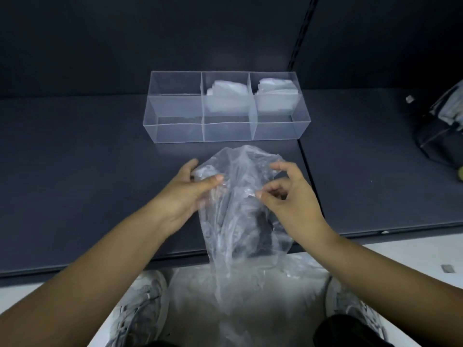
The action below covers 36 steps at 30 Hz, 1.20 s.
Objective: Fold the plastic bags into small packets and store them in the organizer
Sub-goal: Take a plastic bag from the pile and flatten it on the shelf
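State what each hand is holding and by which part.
Both hold one clear plastic bag near its upper end on the shelf: the left hand grips its left edge, thumb on top; the right hand pinches the film on its right side.

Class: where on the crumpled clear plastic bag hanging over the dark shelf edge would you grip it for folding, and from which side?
Grip the crumpled clear plastic bag at its two upper side edges on the dark shelf, one from each side. That end lies supported; the rest hangs limp. The left hand and right hand pinch there.
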Available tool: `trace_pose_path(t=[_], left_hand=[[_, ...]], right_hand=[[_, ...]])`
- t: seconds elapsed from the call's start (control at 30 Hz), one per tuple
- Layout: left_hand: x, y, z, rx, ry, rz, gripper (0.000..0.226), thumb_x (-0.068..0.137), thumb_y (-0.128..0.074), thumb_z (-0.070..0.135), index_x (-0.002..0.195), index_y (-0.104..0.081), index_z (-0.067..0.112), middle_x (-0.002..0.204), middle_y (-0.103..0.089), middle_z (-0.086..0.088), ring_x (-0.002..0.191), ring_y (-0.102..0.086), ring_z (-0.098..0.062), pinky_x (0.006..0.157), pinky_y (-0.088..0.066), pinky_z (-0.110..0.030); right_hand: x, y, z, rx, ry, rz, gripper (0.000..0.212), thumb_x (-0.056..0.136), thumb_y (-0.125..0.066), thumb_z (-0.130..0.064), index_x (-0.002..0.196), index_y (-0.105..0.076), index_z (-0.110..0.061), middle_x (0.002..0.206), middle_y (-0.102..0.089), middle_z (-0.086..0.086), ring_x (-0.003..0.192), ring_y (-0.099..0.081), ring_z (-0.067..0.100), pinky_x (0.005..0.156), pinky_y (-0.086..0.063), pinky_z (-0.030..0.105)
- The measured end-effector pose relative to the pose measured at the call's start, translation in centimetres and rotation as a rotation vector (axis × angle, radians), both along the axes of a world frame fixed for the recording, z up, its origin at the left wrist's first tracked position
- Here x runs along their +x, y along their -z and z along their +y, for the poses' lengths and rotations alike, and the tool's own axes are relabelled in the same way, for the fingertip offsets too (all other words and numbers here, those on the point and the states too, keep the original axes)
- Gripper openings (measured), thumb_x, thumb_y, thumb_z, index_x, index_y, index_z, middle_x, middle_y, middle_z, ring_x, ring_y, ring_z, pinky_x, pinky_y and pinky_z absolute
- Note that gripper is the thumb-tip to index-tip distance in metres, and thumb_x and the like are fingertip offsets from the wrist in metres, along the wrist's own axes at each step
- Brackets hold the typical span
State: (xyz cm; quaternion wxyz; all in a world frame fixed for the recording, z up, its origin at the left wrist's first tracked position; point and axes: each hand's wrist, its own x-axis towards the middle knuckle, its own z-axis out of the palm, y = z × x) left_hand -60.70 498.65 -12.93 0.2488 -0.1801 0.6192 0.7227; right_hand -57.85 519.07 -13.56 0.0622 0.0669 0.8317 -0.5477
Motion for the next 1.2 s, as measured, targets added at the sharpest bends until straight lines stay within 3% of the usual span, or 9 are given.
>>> trace_pose_path(t=[0.17, 0.27, 0.43, 0.53, 0.67, 0.8, 0.9, 1.0, 1.2], left_hand=[[-0.3, 0.4, -0.2, 0.056, 0.067, 0.135, 0.122, 0.059, -0.084, 0.027, 0.147, -0.002, 0.049, 0.137, -0.053, 0.003, 0.113, -0.061, -0.007, 0.094, -0.049, -0.031], [1.1, 0.8, 0.0, 0.113, 0.138, 0.192, 0.112, 0.073, -0.080, 0.025, 0.141, 0.003, 0.060, 0.144, -0.046, 0.003, 0.124, -0.053, -0.007, 0.106, -0.040, -0.036], [2.2, 0.7, 0.1, 0.026, 0.202, 0.347, 0.084, 0.086, -0.066, 0.005, 0.137, -0.030, 0.061, 0.097, -0.066, -0.006, 0.105, -0.062, -0.012, 0.101, -0.044, -0.029], [2.1, 0.2, -0.7, -0.138, 0.106, 0.416, 0.044, 0.087, -0.065, 0.007, 0.113, -0.067, 0.042, 0.092, -0.073, 0.005, 0.090, -0.066, -0.005, 0.082, -0.047, -0.011], [1.8, 0.4, -1.9, -0.239, -0.077, 0.408, 0.010, 0.083, -0.069, 0.019, 0.085, -0.078, 0.025, 0.087, -0.075, 0.002, 0.077, -0.068, -0.008, 0.070, -0.050, -0.011], [1.8, 0.2, -2.8, -0.233, -0.178, 0.408, 0.013, 0.082, -0.068, 0.031, 0.074, -0.075, 0.025, 0.077, -0.074, 0.003, 0.072, -0.068, -0.006, 0.065, -0.049, -0.012], [2.0, -0.3, -2.6, -0.154, -0.230, 0.417, 0.017, 0.074, -0.067, 0.040, 0.070, -0.071, 0.025, 0.074, -0.072, 0.006, 0.072, -0.066, -0.005, 0.066, -0.050, -0.013], [2.3, -1.0, -1.7, -0.130, -0.272, 0.511, 0.013, 0.079, -0.066, 0.037, 0.074, -0.067, 0.025, 0.085, -0.073, 0.009, 0.081, -0.067, -0.004, 0.070, -0.051, -0.012], [3.2, -1.7, -1.5, -0.343, -0.303, 0.722, 0.049, 0.088, -0.058, 0.052, 0.062, -0.036, 0.017, 0.054, -0.038, 0.009, 0.052, -0.036, -0.005, 0.051, -0.037, -0.013]], right_hand=[[1.0, -0.3, 0.2, -0.176, -0.117, -0.092, 0.057, 0.073, -0.081, -0.018, 0.111, -0.045, -0.040, 0.098, -0.063, -0.004, 0.085, -0.063, 0.006, 0.073, -0.048, 0.013], [1.8, -0.1, -0.2, -0.142, -0.213, -0.133, 0.060, 0.074, -0.080, -0.012, 0.112, -0.043, -0.040, 0.108, -0.055, -0.008, 0.090, -0.061, 0.007, 0.076, -0.051, 0.019], [1.4, -0.2, -0.3, -0.202, -0.094, -0.077, 0.032, 0.080, -0.071, 0.003, 0.097, -0.065, -0.023, 0.074, -0.060, -0.016, 0.063, -0.053, 0.000, 0.065, -0.046, 0.012], [0.8, -0.4, 0.8, -0.206, -0.043, -0.083, 0.020, 0.081, -0.073, -0.003, 0.095, -0.073, -0.018, 0.065, -0.063, -0.013, 0.064, -0.058, 0.001, 0.065, -0.046, 0.011], [0.1, -1.0, 1.9, -0.138, 0.032, -0.051, 0.007, 0.082, -0.073, -0.009, 0.080, -0.074, -0.015, 0.068, -0.068, 0.005, 0.062, -0.060, 0.008, 0.063, -0.051, 0.015], [-0.7, -2.0, 3.5, -0.037, 0.007, 0.114, 0.016, 0.089, -0.063, -0.007, 0.078, -0.061, -0.019, 0.102, -0.062, 0.003, 0.092, -0.059, 0.011, 0.084, -0.045, 0.022], [-1.1, -3.3, 4.3, -0.195, -0.078, 0.193, 0.016, 0.095, -0.054, -0.015, 0.082, -0.053, -0.022, 0.130, -0.054, -0.007, 0.125, -0.049, 0.007, 0.100, -0.038, 0.024], [-1.1, -4.3, 3.6, -0.352, -0.016, 0.246, 0.015, 0.096, -0.048, -0.024, 0.081, -0.049, -0.022, 0.106, -0.064, -0.002, 0.097, -0.059, 0.014, 0.083, -0.047, 0.026], [-1.0, -4.7, 2.5, -0.062, 0.210, 0.379, 0.019, 0.099, -0.049, -0.021, 0.081, -0.049, -0.021, 0.056, -0.045, -0.017, 0.050, -0.038, 0.000, 0.049, -0.034, 0.009]])
